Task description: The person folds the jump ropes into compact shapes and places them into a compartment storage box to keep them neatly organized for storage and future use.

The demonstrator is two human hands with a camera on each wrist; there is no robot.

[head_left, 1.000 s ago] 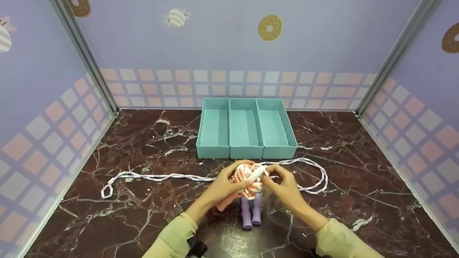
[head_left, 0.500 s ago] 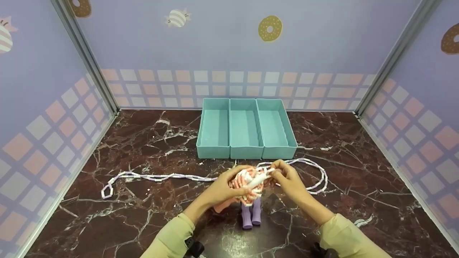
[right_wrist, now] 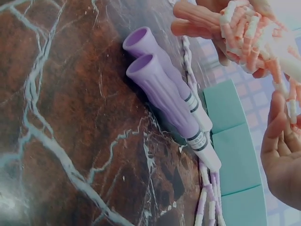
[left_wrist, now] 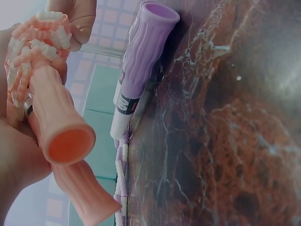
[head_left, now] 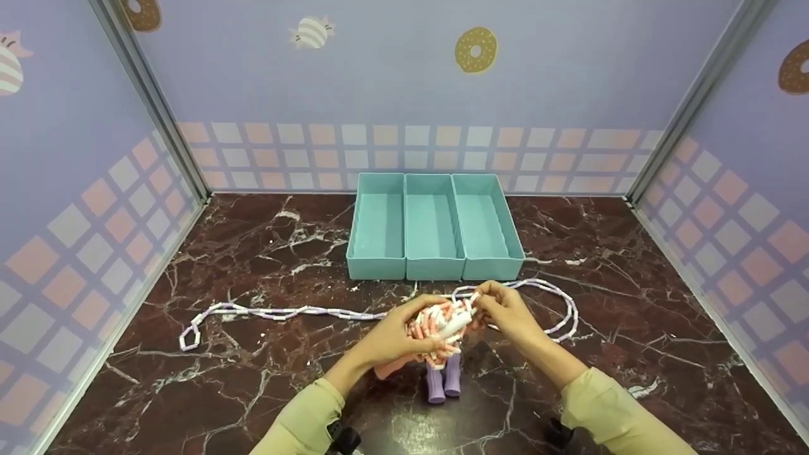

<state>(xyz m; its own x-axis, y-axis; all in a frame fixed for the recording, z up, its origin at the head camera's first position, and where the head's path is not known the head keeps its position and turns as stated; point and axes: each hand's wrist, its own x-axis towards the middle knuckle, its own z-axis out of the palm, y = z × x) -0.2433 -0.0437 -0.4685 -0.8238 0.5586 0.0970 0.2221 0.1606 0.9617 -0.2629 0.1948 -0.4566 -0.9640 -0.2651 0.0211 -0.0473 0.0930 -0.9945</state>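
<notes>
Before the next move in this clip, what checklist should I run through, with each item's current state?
1. Left hand grips the bundled orange-and-white beaded jump rope: ok.
2. Right hand pinches a beaded strand of it: ok.
3. That strand tucked into the bundle: not ok, it runs out to the fingers.
4. Purple-and-white beaded jump rope bundled: not ok, stretched across the tabletop.
5. Purple handles lying together: ok.
6. Orange rope's end secured: cannot tell.

The left forearm [head_left: 346, 375] and right forearm [head_left: 556, 364] angle inward toward each other. The left hand [head_left: 387, 336] curls in a grip, its thumb nearer the body; the right hand [head_left: 509, 314] pinches with thumb and fingers.
</notes>
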